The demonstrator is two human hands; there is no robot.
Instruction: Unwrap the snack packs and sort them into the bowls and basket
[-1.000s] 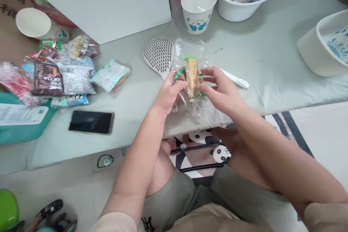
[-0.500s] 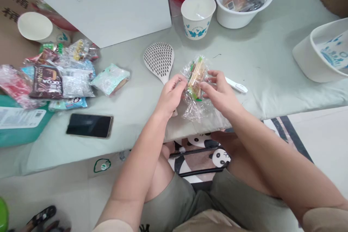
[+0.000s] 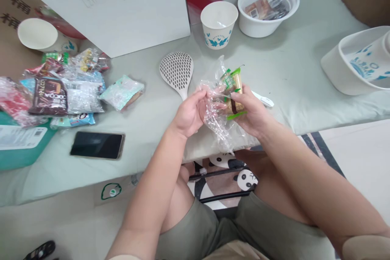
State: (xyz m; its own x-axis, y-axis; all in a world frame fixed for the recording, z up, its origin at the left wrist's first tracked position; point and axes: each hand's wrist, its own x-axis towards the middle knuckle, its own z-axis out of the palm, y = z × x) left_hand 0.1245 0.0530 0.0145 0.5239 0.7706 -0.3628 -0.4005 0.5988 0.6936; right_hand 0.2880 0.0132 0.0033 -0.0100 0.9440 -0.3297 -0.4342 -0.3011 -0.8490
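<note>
My right hand [image 3: 251,109] is closed on a small snack packet [image 3: 234,93] with green ends and a pale yellow and brown middle. Clear plastic wrap [image 3: 217,124] hangs from my left hand [image 3: 192,111], whose fingers pinch it beside the packet. The wrap's lower end dangles over the table's front edge. Left of the hands lies a grey slotted skimmer [image 3: 176,71], its handle mostly hidden behind my left hand. Just past my right hand, the end of a white handle [image 3: 264,99] shows on the cloth.
Wrapped snacks [image 3: 67,93] are piled at the left, near a phone [image 3: 97,145] and a teal container [image 3: 22,146]. Behind stand a paper cup [image 3: 218,28], a white bowl [image 3: 258,28] of packets and a large box [image 3: 122,12]. A white bin [image 3: 341,67] is at the right.
The packet has come up off the table into my right hand, tilted differently. The clear wrap is now drawn to the left by my left hand. The view has shifted slightly.
</note>
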